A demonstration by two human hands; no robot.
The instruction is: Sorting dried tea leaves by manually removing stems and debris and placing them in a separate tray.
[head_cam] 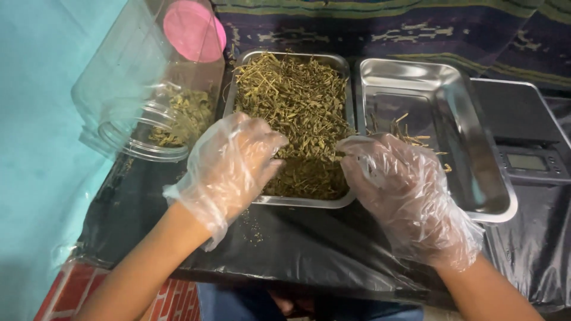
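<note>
Both gloved hands, left hand [229,163] and right hand [404,193], loosely open over my steel tray of dried green herbs [297,101]; emptier steel tray [452,107] right, tipped clear plastic jar [148,89] far left.

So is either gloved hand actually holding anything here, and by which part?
It cannot be told for sure. Both the left hand and right hand rest fingers in the dried herbs in the metal tray; no firm hold shows.

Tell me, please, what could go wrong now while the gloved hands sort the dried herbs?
1. The left hand and right hand work at the near rim of the full herb tray; bits may spill onto the black sheet, where some already lie.
2. The loose gloves could snag on stems.
3. The open jar lying on its side may leak herbs.
</note>
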